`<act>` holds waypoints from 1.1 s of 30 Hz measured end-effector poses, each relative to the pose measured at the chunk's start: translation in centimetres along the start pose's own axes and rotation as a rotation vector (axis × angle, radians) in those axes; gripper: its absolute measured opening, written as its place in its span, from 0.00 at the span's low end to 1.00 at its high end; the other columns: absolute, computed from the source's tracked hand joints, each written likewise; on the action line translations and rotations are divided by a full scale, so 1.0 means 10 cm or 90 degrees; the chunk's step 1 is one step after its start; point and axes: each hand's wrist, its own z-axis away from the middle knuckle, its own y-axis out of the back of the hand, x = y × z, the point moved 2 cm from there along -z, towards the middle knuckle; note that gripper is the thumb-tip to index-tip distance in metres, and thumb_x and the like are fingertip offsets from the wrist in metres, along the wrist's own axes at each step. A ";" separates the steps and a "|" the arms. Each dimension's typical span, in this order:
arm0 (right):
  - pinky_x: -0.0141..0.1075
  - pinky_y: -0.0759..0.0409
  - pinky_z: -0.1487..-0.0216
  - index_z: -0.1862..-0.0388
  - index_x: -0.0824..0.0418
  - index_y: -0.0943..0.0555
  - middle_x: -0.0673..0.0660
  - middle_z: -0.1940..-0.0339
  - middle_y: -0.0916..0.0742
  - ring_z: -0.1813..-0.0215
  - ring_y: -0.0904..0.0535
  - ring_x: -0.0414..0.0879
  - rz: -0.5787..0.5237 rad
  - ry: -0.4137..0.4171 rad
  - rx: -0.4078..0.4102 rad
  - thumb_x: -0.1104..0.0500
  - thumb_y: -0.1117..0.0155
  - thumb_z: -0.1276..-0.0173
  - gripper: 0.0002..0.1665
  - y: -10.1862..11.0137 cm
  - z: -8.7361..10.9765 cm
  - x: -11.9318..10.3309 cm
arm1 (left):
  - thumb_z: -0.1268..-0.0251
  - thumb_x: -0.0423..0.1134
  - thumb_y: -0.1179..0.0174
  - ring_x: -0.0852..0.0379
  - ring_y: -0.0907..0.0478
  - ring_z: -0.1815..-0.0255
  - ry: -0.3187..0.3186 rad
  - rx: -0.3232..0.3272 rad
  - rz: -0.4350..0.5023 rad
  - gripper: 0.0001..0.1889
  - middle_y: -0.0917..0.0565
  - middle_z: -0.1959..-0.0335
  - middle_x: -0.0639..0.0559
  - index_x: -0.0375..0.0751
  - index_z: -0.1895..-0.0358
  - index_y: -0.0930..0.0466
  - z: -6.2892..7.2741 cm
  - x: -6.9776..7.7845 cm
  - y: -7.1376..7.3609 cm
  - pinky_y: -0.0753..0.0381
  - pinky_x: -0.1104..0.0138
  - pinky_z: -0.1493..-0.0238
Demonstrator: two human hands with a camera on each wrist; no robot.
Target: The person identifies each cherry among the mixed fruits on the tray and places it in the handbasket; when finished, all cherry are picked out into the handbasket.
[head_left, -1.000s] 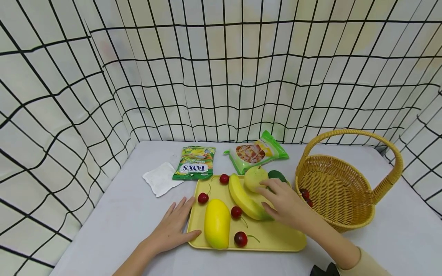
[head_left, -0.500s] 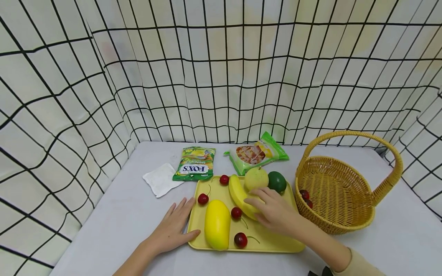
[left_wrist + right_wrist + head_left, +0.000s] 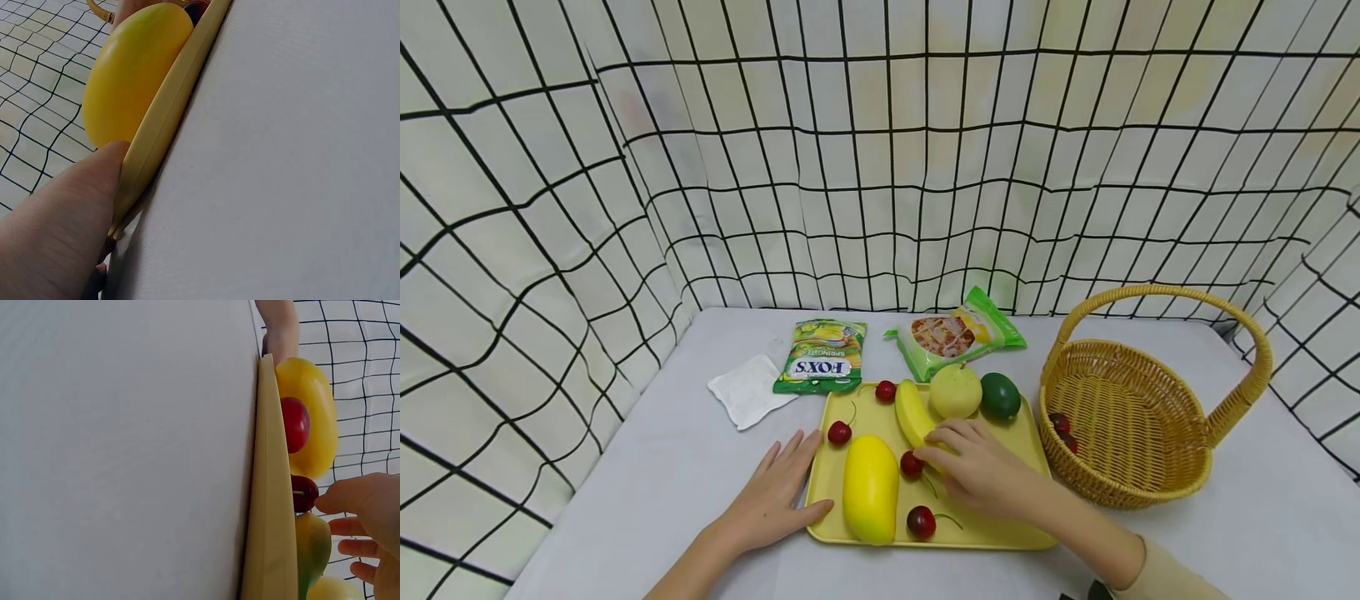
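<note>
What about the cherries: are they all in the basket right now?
No, in the head view four cherries lie on the yellow tray, outside the wicker basket.

Setting: booth-like, screened off; home or lab not determinable. White table (image 3: 625, 517) bounded left, back and right by black-gridded white backdrop (image 3: 850, 158).

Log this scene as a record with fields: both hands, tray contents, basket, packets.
Left hand: at the left edge of the yellow tray, thumb on its rim
Right hand: over the banana, fingertips at a stemmed cherry; contact unclear
Tray contents: yellow mango-shaped fruit, banana, four cherries, pale round fruit, dark green fruit
Basket: wicker, right of the tray, dark red fruits inside
Packets: FOX'S bag and green-and-white pouch, beyond the tray
</note>
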 end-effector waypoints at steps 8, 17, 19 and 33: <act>0.43 0.30 0.46 0.49 0.52 0.22 0.52 0.52 0.21 0.45 0.30 0.49 -0.005 0.008 -0.010 0.61 0.37 0.42 0.20 -0.05 -0.06 -0.04 | 0.46 0.66 0.46 0.49 0.55 0.28 -0.001 0.001 0.005 0.48 0.46 0.29 0.48 0.40 0.28 0.51 0.00 0.00 0.00 0.62 0.52 0.31; 0.41 0.32 0.45 0.49 0.53 0.23 0.49 0.51 0.22 0.45 0.31 0.46 -0.043 0.013 -0.047 0.63 0.39 0.41 0.20 -0.10 -0.10 -0.07 | 0.47 0.66 0.46 0.50 0.55 0.28 0.001 0.002 0.006 0.48 0.46 0.29 0.49 0.41 0.28 0.51 0.00 0.00 -0.01 0.62 0.52 0.31; 0.41 0.32 0.45 0.49 0.54 0.23 0.49 0.51 0.22 0.44 0.31 0.46 -0.049 0.013 -0.046 0.63 0.39 0.41 0.20 -0.11 -0.10 -0.07 | 0.47 0.66 0.46 0.50 0.55 0.28 0.003 0.001 0.004 0.48 0.46 0.29 0.49 0.42 0.28 0.51 0.00 0.00 -0.01 0.62 0.52 0.31; 0.40 0.34 0.45 0.49 0.53 0.23 0.49 0.54 0.23 0.46 0.32 0.46 -0.027 0.019 -0.057 0.60 0.38 0.42 0.20 -0.16 -0.12 -0.09 | 0.46 0.66 0.47 0.50 0.56 0.28 0.007 -0.006 -0.003 0.48 0.46 0.28 0.50 0.43 0.28 0.52 -0.01 -0.01 -0.01 0.63 0.52 0.31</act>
